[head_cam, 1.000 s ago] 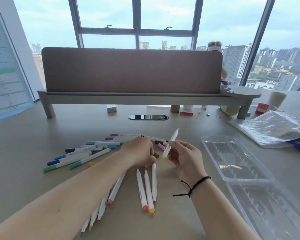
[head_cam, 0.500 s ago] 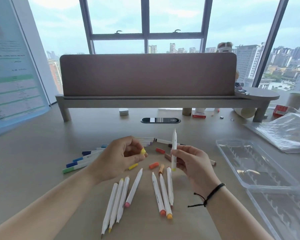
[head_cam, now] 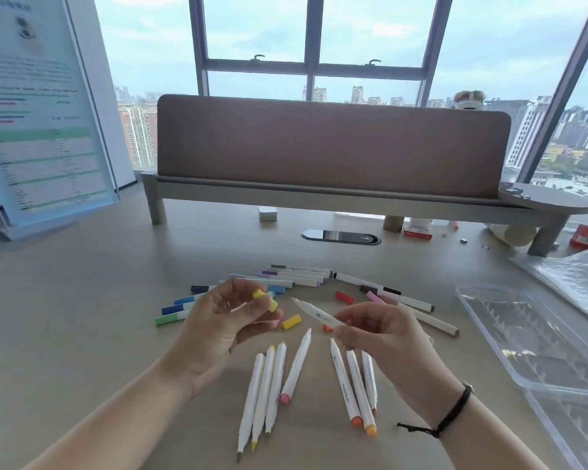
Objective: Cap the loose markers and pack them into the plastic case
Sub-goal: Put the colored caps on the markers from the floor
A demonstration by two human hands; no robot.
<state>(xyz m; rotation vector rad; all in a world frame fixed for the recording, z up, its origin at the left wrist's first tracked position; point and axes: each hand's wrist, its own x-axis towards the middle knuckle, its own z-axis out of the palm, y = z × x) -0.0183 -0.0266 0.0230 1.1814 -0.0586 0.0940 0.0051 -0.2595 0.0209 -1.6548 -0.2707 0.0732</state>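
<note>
Right hand (head_cam: 381, 337) pinches a white marker (head_cam: 316, 313) by its rear half; bare tip points left and slightly far, long axis running right-near to left-far. Left hand (head_cam: 224, 320) pinches a yellow cap (head_cam: 266, 299) at the fingertips, just left of that tip, apart from it by a small gap. Cap's open end cannot be told. Likely next: bring cap and tip together along the marker's axis; left hand is the nearer to close it.

On the desk (head_cam: 82, 334): uncapped markers (head_cam: 269, 385) in two fans near the wrists, capped markers (head_cam: 286, 278) in a row farther off, loose caps between, including a second yellow cap (head_cam: 291, 321). Clear plastic case (head_cam: 537, 347) lies open at right, nothing packed visible.

Room: padded divider (head_cam: 333, 144) on a riser, big windows beyond, city skyline.
</note>
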